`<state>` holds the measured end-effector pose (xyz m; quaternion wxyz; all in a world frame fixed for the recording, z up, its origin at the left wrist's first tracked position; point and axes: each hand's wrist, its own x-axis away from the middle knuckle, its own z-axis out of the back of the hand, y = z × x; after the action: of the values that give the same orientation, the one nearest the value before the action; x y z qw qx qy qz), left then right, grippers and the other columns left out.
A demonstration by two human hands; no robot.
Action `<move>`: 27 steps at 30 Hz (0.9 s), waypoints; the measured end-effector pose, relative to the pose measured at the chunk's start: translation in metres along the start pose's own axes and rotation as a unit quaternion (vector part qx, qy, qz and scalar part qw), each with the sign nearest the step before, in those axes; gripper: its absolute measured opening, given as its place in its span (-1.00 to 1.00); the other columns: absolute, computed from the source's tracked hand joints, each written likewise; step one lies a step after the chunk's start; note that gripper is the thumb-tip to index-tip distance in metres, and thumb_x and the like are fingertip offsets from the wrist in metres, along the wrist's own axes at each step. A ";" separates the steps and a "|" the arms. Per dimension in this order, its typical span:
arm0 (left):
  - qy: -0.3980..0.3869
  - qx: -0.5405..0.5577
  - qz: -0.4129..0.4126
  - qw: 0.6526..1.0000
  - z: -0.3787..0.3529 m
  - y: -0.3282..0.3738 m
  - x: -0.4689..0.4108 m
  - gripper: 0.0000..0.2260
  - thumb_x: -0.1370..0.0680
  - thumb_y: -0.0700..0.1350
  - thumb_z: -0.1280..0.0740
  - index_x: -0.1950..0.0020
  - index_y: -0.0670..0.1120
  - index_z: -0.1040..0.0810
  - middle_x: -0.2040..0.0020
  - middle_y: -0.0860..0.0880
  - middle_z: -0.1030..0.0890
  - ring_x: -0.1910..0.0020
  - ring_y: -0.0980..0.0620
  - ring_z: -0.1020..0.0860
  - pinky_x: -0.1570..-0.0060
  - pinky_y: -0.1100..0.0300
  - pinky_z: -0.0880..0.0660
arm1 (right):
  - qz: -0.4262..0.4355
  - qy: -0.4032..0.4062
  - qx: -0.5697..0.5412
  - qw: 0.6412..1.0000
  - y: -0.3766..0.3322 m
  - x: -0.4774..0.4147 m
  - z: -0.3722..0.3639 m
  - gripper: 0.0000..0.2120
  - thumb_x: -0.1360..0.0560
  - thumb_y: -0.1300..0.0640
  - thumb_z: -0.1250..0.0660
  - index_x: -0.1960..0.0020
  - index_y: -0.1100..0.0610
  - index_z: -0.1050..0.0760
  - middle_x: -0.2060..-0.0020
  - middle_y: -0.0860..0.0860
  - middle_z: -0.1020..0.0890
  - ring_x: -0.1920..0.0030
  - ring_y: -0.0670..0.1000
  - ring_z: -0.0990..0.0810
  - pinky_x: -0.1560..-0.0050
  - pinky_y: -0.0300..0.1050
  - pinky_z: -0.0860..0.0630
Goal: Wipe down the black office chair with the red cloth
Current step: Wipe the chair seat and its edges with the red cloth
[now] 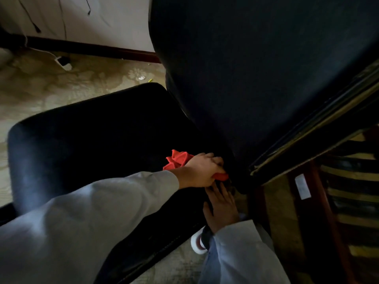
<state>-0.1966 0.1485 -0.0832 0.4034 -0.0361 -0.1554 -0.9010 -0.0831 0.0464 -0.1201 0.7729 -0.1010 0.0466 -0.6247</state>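
At centre frame, where seat meets backrest: one red cloth [178,160], bunched, gripped in my left hand [202,171] against the one black office chair [92,140]. Right hand [222,208] just below, fingers straight, resting on the seat edge. Two hands, nearly touching.

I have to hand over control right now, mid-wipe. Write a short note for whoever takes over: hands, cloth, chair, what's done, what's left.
Left hand: grips the bunched red cloth, pressing it at the back of the seat, where the seat meets the backrest.
Right hand: open, fingers flat on the seat's edge just below the left hand.
Done: the cloth is in hand and on the chair. How much has been wiped cannot be told.
Left: probably finish this crease, then treat the seat and backrest as unwiped.
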 end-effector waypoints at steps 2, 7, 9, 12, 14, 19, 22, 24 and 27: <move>0.026 -0.020 0.007 0.999 0.000 -0.011 0.001 -0.60 -0.55 -0.06 -0.20 -0.39 0.15 -0.38 -0.38 0.04 -0.36 -0.29 -0.04 -0.33 -0.30 0.11 -0.27 | -0.013 -0.003 0.004 1.000 -0.002 0.000 0.002 -0.49 -0.29 0.00 -0.08 -0.10 0.09 -0.63 -0.09 0.06 -0.65 -0.05 0.12 -0.65 0.06 0.08 -0.57; 0.095 -0.020 0.160 0.982 0.009 -0.043 0.002 -0.64 -0.57 0.00 -0.16 -0.38 0.11 -0.40 -0.25 -0.04 -0.41 -0.23 -0.09 -0.37 -0.16 0.08 -0.35 | -0.030 0.017 0.011 0.999 -0.002 0.001 0.000 -0.49 -0.32 0.00 -0.08 -0.13 0.08 -0.61 -0.13 0.04 -0.63 -0.11 0.10 -0.62 -0.18 0.00 -0.26; 0.121 -0.010 0.229 0.966 0.015 -0.066 0.012 -0.64 -0.57 -0.02 -0.16 -0.37 0.10 -0.40 -0.22 -0.06 -0.42 -0.22 -0.11 -0.37 -0.12 0.07 -0.36 | -0.032 0.036 0.009 0.999 -0.003 0.000 -0.001 -0.49 -0.33 0.02 -0.08 -0.14 0.12 -0.61 -0.14 0.08 -0.63 -0.12 0.13 -0.61 -0.20 0.02 -0.24; 0.173 -0.010 0.324 0.930 0.020 -0.104 0.043 -0.66 -0.57 -0.06 -0.17 -0.35 0.07 -0.44 -0.19 -0.12 -0.43 -0.20 -0.17 -0.36 -0.11 0.02 -0.33 | -0.037 0.070 0.002 0.997 -0.009 -0.004 0.000 -0.50 -0.32 0.06 -0.07 -0.10 0.18 -0.62 -0.10 0.13 -0.64 -0.10 0.18 -0.62 -0.21 0.02 -0.22; 0.235 -0.016 0.380 0.895 0.025 -0.123 0.064 -0.66 -0.56 -0.09 -0.19 -0.33 0.05 -0.46 -0.22 -0.17 -0.41 -0.21 -0.22 -0.34 -0.13 -0.04 -0.29 | -0.046 0.089 -0.010 0.995 -0.011 -0.006 0.001 -0.51 -0.32 0.07 -0.07 -0.08 0.18 -0.62 -0.09 0.13 -0.64 -0.10 0.18 -0.62 -0.22 -0.01 -0.21; 0.248 0.015 0.427 0.869 0.030 -0.153 0.085 -0.65 -0.58 -0.02 -0.16 -0.37 0.09 -0.41 -0.33 -0.11 -0.37 -0.31 -0.20 -0.25 -0.23 -0.16 -0.21 | -0.043 0.089 -0.028 0.995 -0.007 -0.003 -0.005 -0.52 -0.37 0.04 -0.08 -0.18 0.14 -0.56 -0.16 0.12 -0.60 -0.17 0.20 -0.58 -0.23 -0.01 -0.20; 0.158 0.045 0.405 0.900 0.005 -0.142 0.082 -0.59 -0.60 0.13 -0.09 -0.46 0.15 -0.26 -0.48 0.00 -0.27 -0.46 -0.12 -0.15 -0.38 -0.20 -0.06 | -0.039 0.067 -0.043 0.996 -0.007 -0.002 -0.007 -0.51 -0.39 0.02 -0.08 -0.21 0.16 -0.55 -0.19 0.13 -0.58 -0.20 0.23 -0.55 -0.23 0.06 -0.41; 0.130 0.017 0.393 0.910 -0.004 -0.132 0.076 -0.53 -0.60 0.18 -0.02 -0.51 0.14 -0.15 -0.53 0.03 -0.17 -0.51 -0.07 -0.06 -0.42 -0.16 0.02 | -0.038 0.046 -0.047 0.997 -0.009 -0.003 -0.006 -0.49 -0.41 0.00 -0.06 -0.23 0.17 -0.53 -0.22 0.15 -0.56 -0.23 0.26 -0.52 -0.16 0.20 -0.43; 0.098 0.006 0.385 0.918 -0.003 -0.123 0.072 -0.52 -0.61 0.19 0.02 -0.52 0.16 -0.07 -0.55 0.04 -0.10 -0.53 -0.05 -0.01 -0.43 -0.14 0.04 | -0.052 0.023 -0.060 0.997 -0.012 -0.006 -0.005 -0.37 -0.42 -0.10 0.07 -0.36 0.15 -0.42 -0.36 0.12 -0.42 -0.39 0.23 -0.33 -0.34 0.17 -0.25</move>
<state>-0.3361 0.1728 -0.1035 0.7327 -0.0017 -0.0947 -0.6739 -0.0964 0.0491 -0.1227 0.7303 -0.1350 0.0963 -0.6626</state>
